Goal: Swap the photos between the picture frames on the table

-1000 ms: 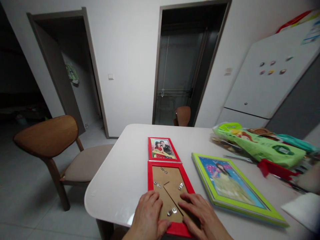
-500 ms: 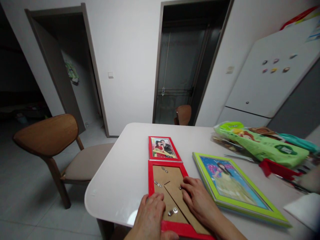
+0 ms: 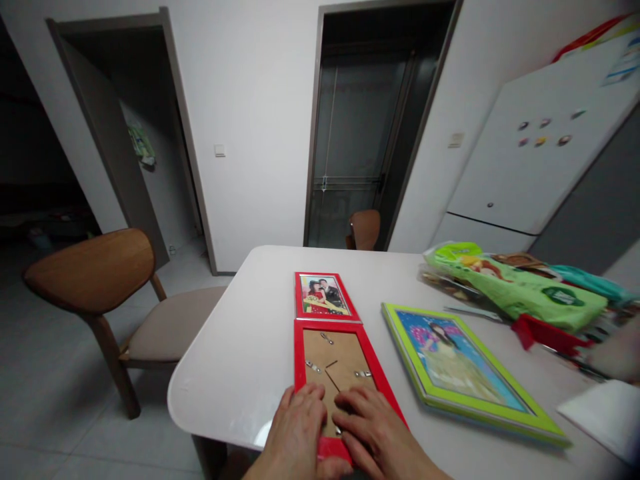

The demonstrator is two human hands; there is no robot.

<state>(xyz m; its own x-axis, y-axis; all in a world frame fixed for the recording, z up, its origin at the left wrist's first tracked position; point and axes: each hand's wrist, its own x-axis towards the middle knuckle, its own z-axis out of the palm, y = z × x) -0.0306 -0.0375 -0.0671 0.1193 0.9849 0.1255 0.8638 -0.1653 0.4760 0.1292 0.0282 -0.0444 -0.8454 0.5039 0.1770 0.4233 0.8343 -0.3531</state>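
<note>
A red photo frame lies face down on the table, its brown backing board held by small metal turn clips. My left hand grips its lower left corner, fingers over the edge and thumb by the bottom rail. With bent fingers, my right hand presses at the lower metal clip, which the fingertips partly cover. The right-side clip lies across the board's edge. Just beyond, touching or nearly so, is a smaller red-framed couple picture.
A green-framed picture of a figure in a gown lies to the right. Behind it are a green plastic package, a red object and white paper. A wooden chair stands left of the white table.
My right hand has moved from the frame's right-side clip down and left to the lower clip. The right clip now shows in full. My left hand stays at the corner.
</note>
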